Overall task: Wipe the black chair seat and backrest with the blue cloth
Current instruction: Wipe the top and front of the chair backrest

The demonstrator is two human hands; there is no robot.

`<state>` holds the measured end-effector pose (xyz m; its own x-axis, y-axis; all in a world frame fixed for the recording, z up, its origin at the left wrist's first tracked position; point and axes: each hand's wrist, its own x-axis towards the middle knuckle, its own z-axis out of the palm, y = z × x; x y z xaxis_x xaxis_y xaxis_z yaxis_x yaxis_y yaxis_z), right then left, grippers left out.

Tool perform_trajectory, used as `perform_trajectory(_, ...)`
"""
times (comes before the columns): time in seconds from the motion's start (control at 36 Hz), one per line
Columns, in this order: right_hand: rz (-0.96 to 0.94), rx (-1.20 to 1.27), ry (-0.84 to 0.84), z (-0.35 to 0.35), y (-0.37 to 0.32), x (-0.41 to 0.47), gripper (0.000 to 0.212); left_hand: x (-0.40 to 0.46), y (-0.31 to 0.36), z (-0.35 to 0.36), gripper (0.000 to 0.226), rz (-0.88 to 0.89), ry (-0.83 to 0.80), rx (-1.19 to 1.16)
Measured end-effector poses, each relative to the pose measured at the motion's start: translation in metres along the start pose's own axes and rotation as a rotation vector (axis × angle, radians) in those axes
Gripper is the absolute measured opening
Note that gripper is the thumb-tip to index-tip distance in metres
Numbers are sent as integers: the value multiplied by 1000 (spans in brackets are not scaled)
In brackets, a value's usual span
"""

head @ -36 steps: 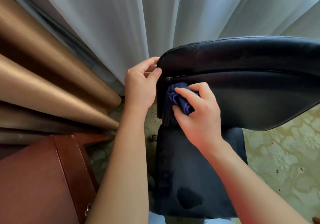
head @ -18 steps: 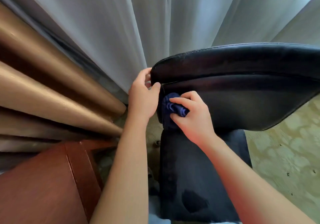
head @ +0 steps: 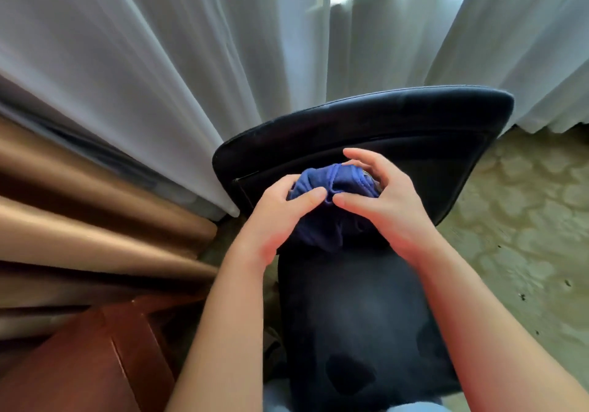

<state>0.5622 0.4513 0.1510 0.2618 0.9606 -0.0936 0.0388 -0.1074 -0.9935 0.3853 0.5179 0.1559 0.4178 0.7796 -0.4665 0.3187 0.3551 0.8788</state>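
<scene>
Blue cloth [head: 331,198] bunched between both hands, in front of black chair backrest [head: 366,124], above rear of seat [head: 357,316]. Left hand [head: 280,214] closed on cloth's left side, thumb pressing fold. Right hand [head: 385,201] holds right side, thumb on cloth, fingers half spread. Dark patch on seat front. White curtain [head: 191,61] behind chair, brown drapes [head: 79,214] left, wooden furniture [head: 79,364] lower left, patterned floor [head: 526,220] right.
</scene>
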Motion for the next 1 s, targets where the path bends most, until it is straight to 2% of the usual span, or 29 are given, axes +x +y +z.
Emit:
perform_trajectory(0.08, 41, 49, 90, -25, 0, -2, 53, 0, 9, 13, 23, 1, -77, 22)
perform_trajectory(0.25, 142, 97, 168, -58, 0, -7, 35, 5, 18, 41, 54, 67, -232, 164)
perform_trajectory(0.36, 200, 163, 178, -70, 4, -11, 31, 11, 20, 61, 37, 94, -176, 302)
perform_trajectory(0.44, 267, 228, 207, -77, 9, -13, 23, 15, 17, 71, 25, 96, -146, 307)
perform_trajectory(0.5, 302, 328, 225, -81, 10, -15, 29, 18, 15, 76, 18, 95, -89, 282)
perform_trajectory(0.58, 274, 443, 237, -86, 13, -18, 46, 23, 12, 82, 15, 82, 24, 237)
perform_trajectory(0.64, 273, 337, 243, -89, 19, -21, 51, 24, 14, 86, 17, 67, 70, 189)
perform_trajectory(0.72, 233, 143, 263, -87, 23, -25, 44, 25, 17, 92, 18, 66, 82, 173)
perform_trajectory(0.86, 46, 146, 404, -76, 21, -24, 34, 27, 16, 104, 25, 68, 11, 252)
perform_trajectory(1.0, -28, 113, 516, -80, 26, -20, 28, 26, 13, 114, 36, 58, -65, 271)
